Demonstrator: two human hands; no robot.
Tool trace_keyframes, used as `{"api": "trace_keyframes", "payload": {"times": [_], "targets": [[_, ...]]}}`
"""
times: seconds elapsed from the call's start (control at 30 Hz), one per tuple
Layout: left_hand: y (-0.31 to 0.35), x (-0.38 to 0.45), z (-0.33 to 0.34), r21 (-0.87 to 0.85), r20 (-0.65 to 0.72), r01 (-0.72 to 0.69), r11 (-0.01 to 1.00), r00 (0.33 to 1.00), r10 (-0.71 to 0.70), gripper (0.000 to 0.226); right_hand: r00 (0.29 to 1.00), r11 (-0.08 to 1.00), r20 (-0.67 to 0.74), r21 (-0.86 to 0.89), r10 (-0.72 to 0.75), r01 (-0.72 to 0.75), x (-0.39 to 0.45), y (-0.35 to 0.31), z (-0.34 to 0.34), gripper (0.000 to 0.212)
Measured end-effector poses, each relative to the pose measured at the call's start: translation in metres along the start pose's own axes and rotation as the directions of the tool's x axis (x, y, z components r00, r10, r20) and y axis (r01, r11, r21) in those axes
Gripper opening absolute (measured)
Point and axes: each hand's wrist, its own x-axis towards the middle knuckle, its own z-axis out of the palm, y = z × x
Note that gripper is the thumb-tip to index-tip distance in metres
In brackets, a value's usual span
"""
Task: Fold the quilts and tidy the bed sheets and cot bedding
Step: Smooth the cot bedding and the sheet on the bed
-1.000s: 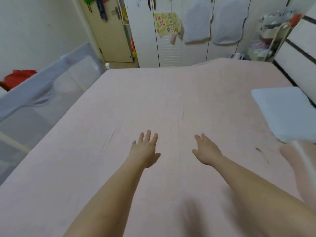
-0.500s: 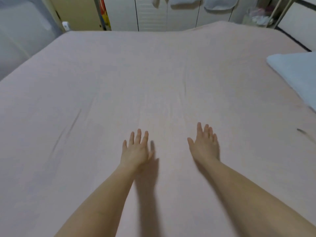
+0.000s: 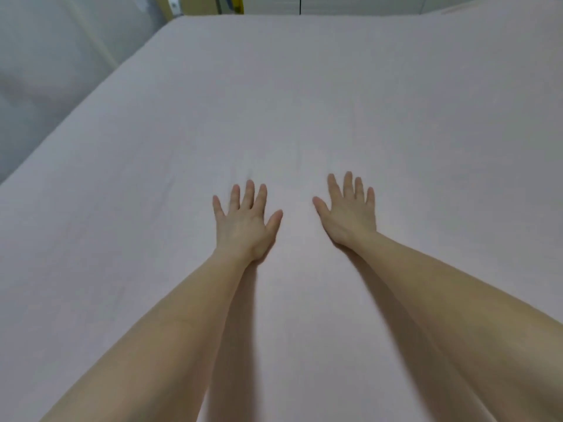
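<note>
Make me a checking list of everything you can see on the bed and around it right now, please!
Surface: pink bed sheet spread flat over the bed, only faint creases near the middle.
Job's things: the sheet only; no quilt or cot bedding in view.
Clutter: nothing seen on the sheet.
Grips: left hand and right hand lie palm down on the sheet, fingers straight and spread, side by side and apart, holding nothing.
Cables: nothing seen.
Surroundings: grey mesh bed rail along the bed's left edge; beyond the far edge, a strip of wardrobe fronts, too cropped to tell more.
</note>
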Motion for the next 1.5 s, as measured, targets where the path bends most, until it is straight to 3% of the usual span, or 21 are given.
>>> {"api": "trace_keyframes", "payload": {"times": [0.07,0.2,0.3,0.37,0.47,0.53,0.6,0.7,0.77,0.83,0.9,0.97,1.03,1.1,1.17,1.23,1.27,1.33,1.4,1.43,1.5], "targets": [[-0.073,-0.008,-0.008,0.025,0.013,0.111,0.994,0.994,-0.111,0.066,0.982,0.983,0.030,0.003,-0.186,0.186,-0.007,-0.085,0.011,0.069],[-0.188,-0.033,-0.021,0.033,-0.027,0.391,0.920,0.921,-0.390,0.064,0.788,0.788,-0.003,0.010,-0.615,0.615,-0.022,-0.176,0.021,0.062],[-0.217,-0.037,-0.029,0.038,-0.149,0.221,0.974,0.966,-0.213,0.063,0.984,1.000,-0.176,-0.014,-0.001,-0.001,-0.009,-0.175,0.021,0.063],[-0.230,-0.042,-0.023,0.050,-0.096,0.043,0.998,0.995,-0.039,0.062,0.957,0.960,-0.077,0.032,0.279,-0.278,-0.012,-0.192,0.024,0.068],[-0.286,-0.045,-0.018,0.033,-0.024,0.214,0.976,0.977,-0.213,0.062,0.989,0.989,-0.021,0.019,-0.147,0.148,-0.017,-0.271,0.047,0.068],[-0.344,-0.043,-0.027,0.005,-0.017,0.424,0.906,0.906,-0.424,0.061,0.827,0.832,0.084,0.075,-0.555,0.550,-0.017,-0.331,0.054,0.066],[-0.396,-0.047,-0.036,-0.026,0.049,0.575,0.818,0.818,-0.573,0.061,0.739,0.740,0.048,0.031,-0.672,0.671,-0.007,-0.363,0.053,0.064],[-0.436,-0.066,-0.039,-0.089,0.128,0.633,0.769,0.773,-0.622,0.063,0.994,0.999,-0.104,0.010,-0.039,0.040,0.014,-0.369,0.051,0.067],[-0.446,-0.082,-0.038,-0.150,0.121,0.619,0.771,0.785,-0.607,0.061,0.987,0.987,-0.005,0.004,0.158,-0.158,0.003,-0.395,0.057,0.073],[-0.460,-0.092,-0.034,-0.210,0.048,0.579,0.787,0.811,-0.584,0.058,0.986,0.984,0.012,0.057,-0.169,0.168,-0.015,-0.459,0.077,0.070],[-0.471,-0.099,-0.031,-0.271,-0.001,0.562,0.781,0.812,-0.584,0.054,0.788,0.790,0.093,0.164,-0.608,0.590,-0.034,-0.522,0.093,0.061],[-0.475,-0.109,-0.024,-0.295,-0.042,0.562,0.772,0.800,-0.599,0.051,0.581,0.579,0.082,0.273,-0.810,0.768,-0.041,-0.553,0.090,0.053],[-0.476,-0.114,-0.019,-0.298,-0.077,0.557,0.775,0.795,-0.601,0.051,0.707,0.668,-0.125,0.247,-0.696,0.702,-0.024,-0.549,0.091,0.051],[-0.478,-0.113,-0.017,-0.296,-0.095,0.560,0.774,0.789,-0.607,0.051,0.911,0.929,-0.252,0.093,-0.325,0.357,0.003,-0.521,0.093,0.056],[-0.475,-0.111,-0.015,-0.295,-0.094,0.562,0.773,0.788,-0.609,0.051,0.992,0.999,-0.127,0.051,0.023,-0.016,0.015,-0.497,0.090,0.067],[-0.474,-0.109,-0.013,-0.276,-0.113,0.555,0.785,0.792,-0.600,0.051,0.997,0.999,-0.068,0.019,-0.043,0.044,0.011,-0.518,0.096,0.068],[-0.478,-0.109,-0.010,-0.259,-0.124,0.553,0.792,0.794,-0.595,0.051,0.971,0.970,-0.029,0.029,-0.239,0.240,0.004,-0.541,0.104,0.064],[-0.482,-0.108,-0.006,-0.247,-0.133,0.550,0.798,0.796,-0.590,0.050,0.722,0.737,0.152,0.106,-0.675,0.667,-0.014,-0.589,0.110,0.051],[-0.486,-0.109,-0.007,-0.281,-0.132,0.530,0.800,0.805,-0.579,0.050,0.505,0.544,0.211,0.218,-0.837,0.810,-0.024,-0.612,0.103,0.041],[-0.488,-0.108,-0.008,-0.315,-0.115,0.518,0.795,0.811,-0.574,0.049,0.557,0.573,0.138,0.242,-0.819,0.783,-0.021,-0.608,0.098,0.041],[-0.488,-0.116,-0.012,-0.349,-0.055,0.518,0.781,0.821,-0.569,0.049,0.812,0.800,-0.101,0.138,-0.575,0.584,-0.008,-0.577,0.092,0.046]]}}
